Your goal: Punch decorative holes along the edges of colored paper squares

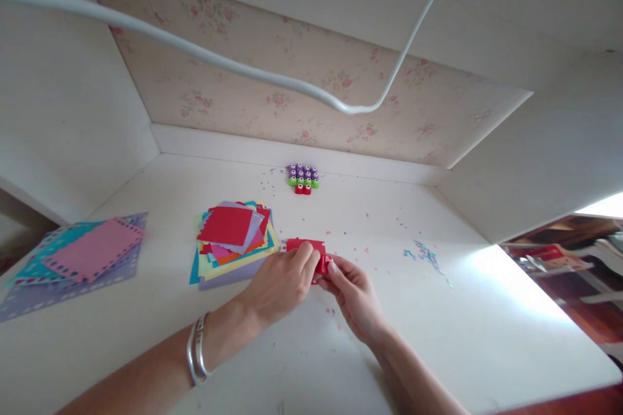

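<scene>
Behind the left hand (285, 279), red paper (296, 244) is partly hidden.

Light comes from the right, glaring white on the bench (516, 285) well right of my right hand (359, 298); left of my left hand (286, 277) it looks greyer. Fine detail is soft, and the outer edges stretch and blur.

Reaching inward with the bare left forearm (146, 363) and bare right forearm (413, 369), curling the bare left hand (287, 274) knuckles-up, and pinching with the bare right hand's (357, 295) extended thumb and bent fingers close beside it.
</scene>
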Demonstrator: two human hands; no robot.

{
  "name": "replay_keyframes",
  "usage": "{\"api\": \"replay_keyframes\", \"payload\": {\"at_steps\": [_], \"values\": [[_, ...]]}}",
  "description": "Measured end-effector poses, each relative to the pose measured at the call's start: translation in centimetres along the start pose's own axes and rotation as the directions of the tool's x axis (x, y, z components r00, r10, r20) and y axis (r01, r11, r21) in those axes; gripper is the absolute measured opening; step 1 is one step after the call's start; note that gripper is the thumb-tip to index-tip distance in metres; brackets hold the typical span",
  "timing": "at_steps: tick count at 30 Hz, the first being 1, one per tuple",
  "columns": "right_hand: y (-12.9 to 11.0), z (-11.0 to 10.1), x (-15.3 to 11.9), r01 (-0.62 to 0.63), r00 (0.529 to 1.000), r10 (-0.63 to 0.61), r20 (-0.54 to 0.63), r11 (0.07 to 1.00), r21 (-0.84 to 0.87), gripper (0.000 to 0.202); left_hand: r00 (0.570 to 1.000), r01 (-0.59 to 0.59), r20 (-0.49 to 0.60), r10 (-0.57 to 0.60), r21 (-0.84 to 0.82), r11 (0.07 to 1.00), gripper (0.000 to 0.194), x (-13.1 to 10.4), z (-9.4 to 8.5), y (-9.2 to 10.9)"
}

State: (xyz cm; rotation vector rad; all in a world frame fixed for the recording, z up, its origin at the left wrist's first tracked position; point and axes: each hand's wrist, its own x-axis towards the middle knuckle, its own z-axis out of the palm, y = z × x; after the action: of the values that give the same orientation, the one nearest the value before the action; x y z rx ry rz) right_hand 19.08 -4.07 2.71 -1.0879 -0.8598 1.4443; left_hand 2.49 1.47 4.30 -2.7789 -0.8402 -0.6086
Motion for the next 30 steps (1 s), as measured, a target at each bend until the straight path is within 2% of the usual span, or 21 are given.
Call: {"api": "replay_keyframes", "payload": {"at_steps": [6,12,15,18,20,22,24,26,28,30], "values": [[-0.4,-0.2,0.2,-0.024,0.999,0.029,-0.033,0.992,0.122,0.03,0.997,0.08,-0.009,-0.081,-0.096,0.992,0.013,-0.2,-0.1,-0.1],[-0.9,-1.3,0.5,-0.031,0.994,0.051,-0.096,0.978,0.208,0.026,0.954,0.259,-0.069,-0.291,-0.293,0.92,0.015,-0.8,-0.4,-0.6],[-1.0,-1.8,0.5,-0.022,0.995,0.042,-0.094,0.978,0.21,0.029,0.926,0.304,-0.064,-0.371,-0.455,0.837,0.014,-1.3,-0.4,-0.8],[-1.1,-3.1,0.7,0.005,0.997,0.008,-0.082,0.986,0.164,0.034,0.892,0.379,0.047,-0.45,-0.621,0.686,0.013,-2.2,-0.3,-1.1],[-1.4,-4.7,1.4,0.04,0.994,-0.034,-0.106,0.998,0.053,0.038,0.865,0.438,0.149,-0.478,-0.69,0.577,0.014,-3.1,-0.2,-1.4],[-2.1,-7.3,2.6,0.097,0.98,-0.119,-0.158,0.986,-0.137,0.043,0.861,0.456,0.204,-0.465,-0.713,0.533,0.017,-4.2,-0.1,-1.6],[-3.1,-10.7,4.2,0.139,0.941,-0.242,-0.235,0.913,-0.385,0.044,0.873,0.451,0.22,-0.435,-0.704,0.549,0.019,-5.2,0.0,-2.0],[-4.3,-14.5,5.9,0.12,0.887,-0.361,-0.286,0.781,-0.613,0.041,0.86,0.483,0.247,-0.447,-0.675,0.558,0.017,-6.0,0.1,-2.3],[-5.5,-17.9,7.3,0.069,0.871,-0.425,-0.246,0.603,-0.795,0.034,0.825,0.541,0.277,-0.494,-0.641,0.545,0.016,-6.4,0.0,-2.6],[-6.6,-20.3,8.4,0.012,0.882,-0.438,-0.173,0.388,-0.922,0.03,0.814,0.557,0.281,-0.508,-0.625,0.547,0.018,-6.4,-0.2,-2.8]]}}
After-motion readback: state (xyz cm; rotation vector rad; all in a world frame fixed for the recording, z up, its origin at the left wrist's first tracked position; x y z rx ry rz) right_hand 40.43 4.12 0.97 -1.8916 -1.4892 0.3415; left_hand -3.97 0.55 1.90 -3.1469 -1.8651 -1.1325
